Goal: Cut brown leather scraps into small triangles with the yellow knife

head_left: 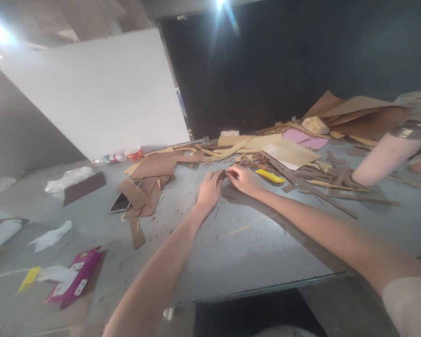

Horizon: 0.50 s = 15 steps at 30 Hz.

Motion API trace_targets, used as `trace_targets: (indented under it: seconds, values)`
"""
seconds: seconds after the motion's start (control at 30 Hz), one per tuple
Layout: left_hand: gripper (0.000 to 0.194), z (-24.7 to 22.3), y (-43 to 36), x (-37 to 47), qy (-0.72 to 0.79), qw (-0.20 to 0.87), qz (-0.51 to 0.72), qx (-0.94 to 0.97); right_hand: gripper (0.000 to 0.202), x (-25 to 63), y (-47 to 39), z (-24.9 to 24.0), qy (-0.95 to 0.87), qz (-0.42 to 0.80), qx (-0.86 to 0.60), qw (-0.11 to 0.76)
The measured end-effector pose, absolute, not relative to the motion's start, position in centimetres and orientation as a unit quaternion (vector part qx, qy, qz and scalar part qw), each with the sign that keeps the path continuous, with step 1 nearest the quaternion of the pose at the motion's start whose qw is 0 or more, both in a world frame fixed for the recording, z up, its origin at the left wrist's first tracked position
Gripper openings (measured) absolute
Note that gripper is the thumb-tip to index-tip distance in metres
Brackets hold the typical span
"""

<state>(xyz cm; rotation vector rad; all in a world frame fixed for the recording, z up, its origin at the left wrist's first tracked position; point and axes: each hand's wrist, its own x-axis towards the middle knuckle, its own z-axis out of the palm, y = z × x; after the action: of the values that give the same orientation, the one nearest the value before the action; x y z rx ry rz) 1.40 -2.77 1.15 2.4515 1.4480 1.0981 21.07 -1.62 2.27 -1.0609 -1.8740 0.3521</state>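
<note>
Near the middle of the table my left hand (209,188) and my right hand (243,180) meet, fingertips nearly touching. The right one is curled in a pinch. Fingers of the left are pressed together beside it. Something small and dark brown seems to sit between the fingertips, but it is too small and hidden to name. Just right of my right hand lies a yellow-handled cutter (270,176). Beyond it spreads a heap of thin brown strips (323,185). To the left of my hands is a stack of brown sheet pieces (156,166), partly covering a phone (119,204).
A pink tumbler (388,157) leans in view at right. Beige sheets (291,153) and a large brown sheet (368,117) lie behind. At left are a magenta tissue pack (87,260), crumpled white plastic (70,179) and a red-and-white cup (134,153). The table's front edge (266,289) runs below my forearms.
</note>
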Motion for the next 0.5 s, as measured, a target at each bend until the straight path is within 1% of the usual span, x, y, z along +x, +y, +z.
trace_targets:
  seconds: [0.17, 0.37, 0.5]
  values:
    - [0.039, 1.28, -2.98, 1.54, 0.463, 0.031, 0.355, 0.812, 0.019, 21.15, -1.36, 2.04, -0.769, 0.152, -0.421, 0.457]
    - [0.041, 1.34, -3.07, 1.51, 0.463, 0.024, 0.343, 0.817, 0.021, 21.22, -1.04, 1.92, -0.778, 0.149, -0.428, 0.434]
    - [0.041, 1.3, -3.02, 1.59, 0.453, 0.011, 0.339, 0.825, 0.03, 21.34, -0.73, 1.96, -0.788, 0.156, -0.429, 0.413]
